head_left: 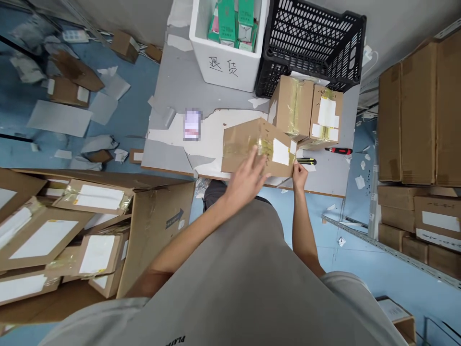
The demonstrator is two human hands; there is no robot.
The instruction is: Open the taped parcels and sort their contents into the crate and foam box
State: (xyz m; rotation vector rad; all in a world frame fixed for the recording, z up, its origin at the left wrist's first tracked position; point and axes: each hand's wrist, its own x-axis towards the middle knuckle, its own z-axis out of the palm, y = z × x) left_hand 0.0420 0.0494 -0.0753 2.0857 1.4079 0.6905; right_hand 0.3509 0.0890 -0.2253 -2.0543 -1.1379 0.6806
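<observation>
A taped cardboard box (237, 144) with a white label (281, 152) sits tilted at the table's front edge. My left hand (247, 180) is over its near side, fingers spread across the clear tape; whether they press on it is hard to tell. At the box's right corner, beside a small white label piece, my right hand (299, 177) pinches the edge with closed fingers. Just behind those fingers lies a yellow-and-black utility knife (307, 161). Two more taped boxes, one plain-faced (302, 103) and one labelled (317, 103), stand behind the held box.
A white foam bin (230, 72) with green cartons and a black plastic crate (309, 43) stand at the back. A red-and-black cutter (338, 151) and a phone (192, 125) lie on the table (173, 154). A large carton (154, 230) of labelled parcels is left; stacked boxes (416, 115) are right.
</observation>
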